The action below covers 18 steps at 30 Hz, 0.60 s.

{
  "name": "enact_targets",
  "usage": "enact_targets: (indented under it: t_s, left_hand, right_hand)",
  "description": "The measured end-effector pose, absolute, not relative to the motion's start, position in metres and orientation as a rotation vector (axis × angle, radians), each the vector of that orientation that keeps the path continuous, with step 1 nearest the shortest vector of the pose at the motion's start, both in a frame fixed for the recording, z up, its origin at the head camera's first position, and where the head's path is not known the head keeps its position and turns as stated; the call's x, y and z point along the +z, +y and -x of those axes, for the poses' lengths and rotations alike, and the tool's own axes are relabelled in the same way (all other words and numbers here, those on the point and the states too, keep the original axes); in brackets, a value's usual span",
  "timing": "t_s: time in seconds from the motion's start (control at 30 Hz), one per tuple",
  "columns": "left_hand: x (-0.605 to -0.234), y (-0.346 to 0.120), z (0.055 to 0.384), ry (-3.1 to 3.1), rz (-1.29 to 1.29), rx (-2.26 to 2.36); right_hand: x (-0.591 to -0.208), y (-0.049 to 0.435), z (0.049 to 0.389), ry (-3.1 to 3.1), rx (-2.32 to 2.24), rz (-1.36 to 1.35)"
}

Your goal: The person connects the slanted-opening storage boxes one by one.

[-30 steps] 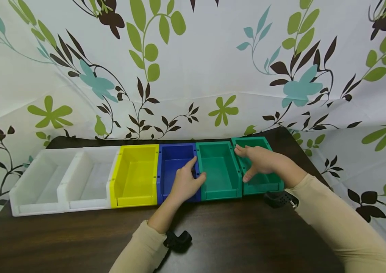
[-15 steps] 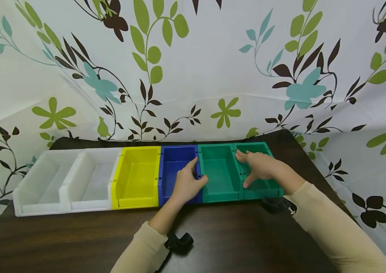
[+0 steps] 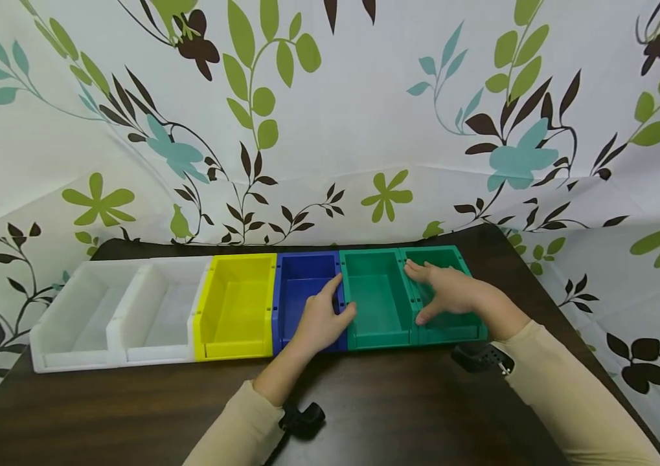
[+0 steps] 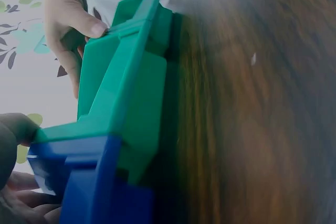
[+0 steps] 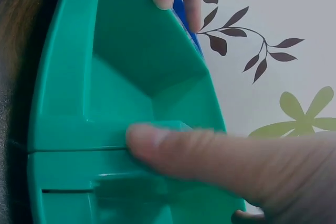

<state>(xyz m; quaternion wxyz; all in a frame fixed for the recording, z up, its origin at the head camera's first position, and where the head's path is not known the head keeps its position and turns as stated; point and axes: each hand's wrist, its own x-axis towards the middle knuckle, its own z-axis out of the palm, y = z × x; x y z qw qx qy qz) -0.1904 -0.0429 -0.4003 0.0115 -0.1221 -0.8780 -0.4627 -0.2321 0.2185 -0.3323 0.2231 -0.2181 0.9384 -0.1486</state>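
A row of plastic bins stands on the dark table. My left hand [image 3: 319, 323] straddles the joined walls of the blue bin [image 3: 300, 278] and the left green bin [image 3: 373, 285]. In the left wrist view its thumb lies on the green rim, while the other fingers [image 4: 31, 198] reach into the blue bin, pinching the walls. My right hand [image 3: 452, 291] is over the right green bin [image 3: 458, 330], fingers fairly straight. Its thumb [image 5: 178, 148] rests across the wall where the two green bins meet; its other fingers are mostly hidden in the right wrist view.
Left of the blue bin stand a yellow bin [image 3: 236, 304] and two white bins, the far-left white one [image 3: 73, 361] nearest the table's left side. Dark wood table [image 3: 399, 401] lies before the row. A leaf-patterned cloth [image 3: 330, 123] hangs behind.
The right green bin has shifted left and straightened, closing the gap to the left green bin; my right hand stays on it. My left hand has hardly moved. The head view tilts slightly.
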Motion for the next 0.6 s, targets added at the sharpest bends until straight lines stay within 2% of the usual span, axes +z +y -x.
enact_targets:
  t_s: [0.33, 0.6]
  left_hand:
    - [-0.376, -0.067, 0.198, -2.922, 0.526, -1.105]
    - [-0.341, -0.105, 0.223, -2.953, 0.509, -0.709]
  right_hand:
    - [-0.357, 0.225, 0.234, 2.91, -0.608, 0.673]
    - [-0.347, 0.223, 0.256, 3.205, -0.196, 0.721]
